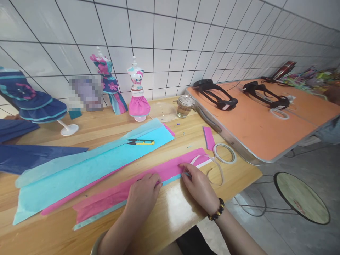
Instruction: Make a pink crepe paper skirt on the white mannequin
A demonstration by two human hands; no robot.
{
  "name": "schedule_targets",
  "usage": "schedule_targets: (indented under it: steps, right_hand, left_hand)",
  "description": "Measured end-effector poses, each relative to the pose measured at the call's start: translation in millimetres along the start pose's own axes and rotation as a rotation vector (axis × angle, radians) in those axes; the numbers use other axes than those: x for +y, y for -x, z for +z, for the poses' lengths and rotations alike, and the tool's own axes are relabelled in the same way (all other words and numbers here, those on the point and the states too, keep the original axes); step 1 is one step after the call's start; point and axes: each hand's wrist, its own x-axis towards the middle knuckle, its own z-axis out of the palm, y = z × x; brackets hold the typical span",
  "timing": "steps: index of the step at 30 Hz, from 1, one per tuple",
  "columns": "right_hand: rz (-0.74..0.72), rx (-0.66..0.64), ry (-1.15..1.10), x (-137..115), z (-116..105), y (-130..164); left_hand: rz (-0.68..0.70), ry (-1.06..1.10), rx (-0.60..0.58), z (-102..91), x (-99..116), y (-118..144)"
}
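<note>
A long pink crepe-paper strip [170, 166] with a light-blue edge lies across the near part of the wooden table. My left hand [146, 187] is closed on its lower edge, thumb and fingers pinched together. Further right along that edge, my right hand [198, 182], with a beaded bracelet at the wrist, has thumb and forefinger closed on the strip. From beside the right fingers a thin pale ribbon of tape backing [220, 166] curls to the right. White tape [204, 162] shows along the strip's right end. A tape roll [224, 153] lies just beyond.
Yellow-handled thread snips [140, 142] rest on a wide turquoise crepe sheet [101, 163]. Dressed mini mannequins [139, 104] and a glass [185, 106] stand near the tiled wall. Dark-blue paper [39, 157] lies left. Black headsets [216, 95] sit on the orange table [255, 131]; a stool [301, 198] is below.
</note>
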Motion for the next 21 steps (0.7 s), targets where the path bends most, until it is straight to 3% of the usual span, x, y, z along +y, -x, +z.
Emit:
schedule_targets:
  steps: [17,21]
  right_hand:
    - [-0.037,0.067,0.01,3.8,1.6,-1.4]
    - [-0.047,0.088,-0.023,8.8,3.3,-2.0]
  left_hand:
    - [-0.032,-0.026,0.021,-2.2,4.6,1.1]
    - [-0.036,-0.136,0.001,-0.5,10.1,1.0]
